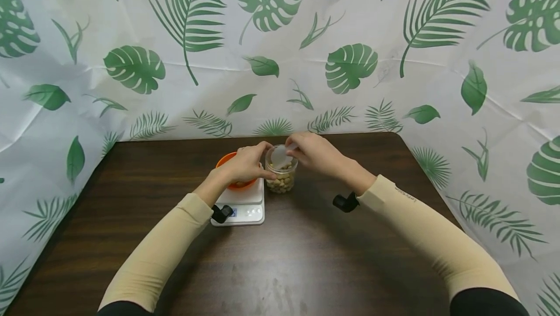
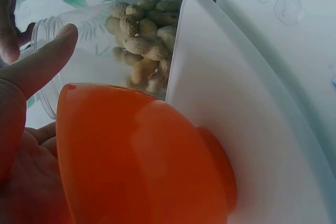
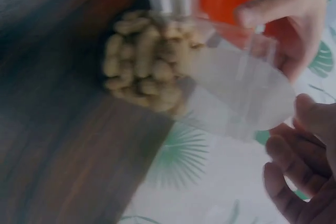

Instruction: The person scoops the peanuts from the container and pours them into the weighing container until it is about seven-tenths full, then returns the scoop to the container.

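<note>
A clear jar with unshelled peanuts in its lower part stands on the table beside a kitchen scale. My left hand holds the jar near its mouth, thumb on the near side and fingers behind. From the right, my right hand pinches a translucent white scoop by its end. The scoop's rounded part reaches down into the jar, over the peanuts. Under my left hand sits an orange bowl on the scale's white platform; most of its inside is hidden in the head view.
The dark wooden table extends around the jar and scale. A white sheet with green leaf prints hangs behind the back edge and along both sides. Small black wrist cameras are strapped at both wrists.
</note>
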`<state>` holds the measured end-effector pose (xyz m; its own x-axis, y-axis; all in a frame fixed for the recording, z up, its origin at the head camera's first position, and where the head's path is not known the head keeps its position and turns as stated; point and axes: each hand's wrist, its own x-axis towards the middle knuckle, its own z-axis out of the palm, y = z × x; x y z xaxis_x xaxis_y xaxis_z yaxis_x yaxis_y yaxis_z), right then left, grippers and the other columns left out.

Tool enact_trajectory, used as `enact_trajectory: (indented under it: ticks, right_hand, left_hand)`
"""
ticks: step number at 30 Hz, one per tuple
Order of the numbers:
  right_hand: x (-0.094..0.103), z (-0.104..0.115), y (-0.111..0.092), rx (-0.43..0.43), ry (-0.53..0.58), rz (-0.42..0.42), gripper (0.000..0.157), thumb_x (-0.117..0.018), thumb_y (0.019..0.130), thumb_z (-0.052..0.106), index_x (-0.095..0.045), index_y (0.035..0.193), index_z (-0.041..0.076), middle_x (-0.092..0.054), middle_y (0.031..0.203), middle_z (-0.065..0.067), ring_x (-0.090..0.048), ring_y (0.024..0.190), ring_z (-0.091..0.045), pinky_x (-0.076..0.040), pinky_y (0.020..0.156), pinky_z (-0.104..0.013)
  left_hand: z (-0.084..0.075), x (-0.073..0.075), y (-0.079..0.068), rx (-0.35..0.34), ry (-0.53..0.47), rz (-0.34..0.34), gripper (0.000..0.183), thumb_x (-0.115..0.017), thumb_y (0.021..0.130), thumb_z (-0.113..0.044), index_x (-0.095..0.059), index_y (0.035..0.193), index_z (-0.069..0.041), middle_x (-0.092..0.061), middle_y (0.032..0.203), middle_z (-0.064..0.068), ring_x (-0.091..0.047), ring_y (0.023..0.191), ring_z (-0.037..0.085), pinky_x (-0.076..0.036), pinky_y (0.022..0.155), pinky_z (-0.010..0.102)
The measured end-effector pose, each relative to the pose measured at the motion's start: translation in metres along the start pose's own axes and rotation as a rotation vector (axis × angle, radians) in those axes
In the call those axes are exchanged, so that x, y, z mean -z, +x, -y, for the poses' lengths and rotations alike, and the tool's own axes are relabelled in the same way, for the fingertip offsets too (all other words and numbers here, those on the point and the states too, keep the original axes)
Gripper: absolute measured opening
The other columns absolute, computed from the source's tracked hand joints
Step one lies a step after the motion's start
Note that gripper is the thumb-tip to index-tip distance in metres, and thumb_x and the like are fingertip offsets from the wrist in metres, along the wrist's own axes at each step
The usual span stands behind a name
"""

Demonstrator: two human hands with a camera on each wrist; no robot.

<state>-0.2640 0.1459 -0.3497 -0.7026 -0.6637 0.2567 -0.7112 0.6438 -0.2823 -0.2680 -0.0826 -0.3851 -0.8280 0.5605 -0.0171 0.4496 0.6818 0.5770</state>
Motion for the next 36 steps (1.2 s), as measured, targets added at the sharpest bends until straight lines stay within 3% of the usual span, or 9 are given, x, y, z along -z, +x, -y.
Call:
enact_trajectory:
  ticks: [11, 19, 26, 36]
  right_hand:
    - [-0.009, -0.013, -0.003, -0.035, 0.195, -0.052, 0.016, -0.066, 0.092, 0.015, -0.065, 0.104, 0.004, -0.067, 0.096, -0.006, -0.065, 0.085, -0.016, -0.053, 0.069, -0.032]
    - [-0.017, -0.015, -0.008, -0.038, 0.215, -0.077, 0.018, -0.064, 0.094, 0.017, -0.064, 0.107, 0.005, -0.067, 0.097, -0.005, -0.066, 0.083, -0.014, -0.053, 0.068, -0.03]
    - [-0.021, -0.021, -0.014, -0.116, 0.338, -0.122, 0.015, -0.062, 0.095, 0.019, -0.063, 0.106, 0.008, -0.066, 0.093, -0.002, -0.065, 0.075, -0.021, -0.05, 0.061, -0.031]
    - [-0.021, -0.025, -0.023, -0.186, 0.414, -0.161, 0.017, -0.062, 0.095, 0.023, -0.064, 0.107, 0.011, -0.066, 0.095, -0.001, -0.063, 0.077, -0.011, -0.051, 0.064, -0.033]
  left_hand:
    - [0.002, 0.0, 0.002, -0.008, 0.012, -0.01, 0.076, -0.08, 0.077, -0.041, -0.044, 0.136, -0.009, -0.059, 0.122, 0.005, -0.054, 0.111, 0.025, -0.025, 0.1, 0.049]
    - [0.003, -0.001, 0.002, -0.012, 0.01, -0.018, 0.074, -0.08, 0.077, -0.041, -0.045, 0.134, -0.01, -0.06, 0.12, 0.005, -0.055, 0.108, 0.024, -0.025, 0.099, 0.049]
    - [0.004, -0.002, 0.002, -0.016, 0.001, -0.013, 0.074, -0.08, 0.077, -0.041, -0.045, 0.134, -0.01, -0.06, 0.121, 0.007, -0.055, 0.106, 0.022, -0.024, 0.1, 0.049]
    - [0.003, -0.003, 0.002, -0.006, -0.002, -0.02, 0.076, -0.081, 0.076, -0.04, -0.044, 0.135, -0.008, -0.06, 0.118, 0.003, -0.056, 0.106, 0.024, -0.023, 0.099, 0.048]
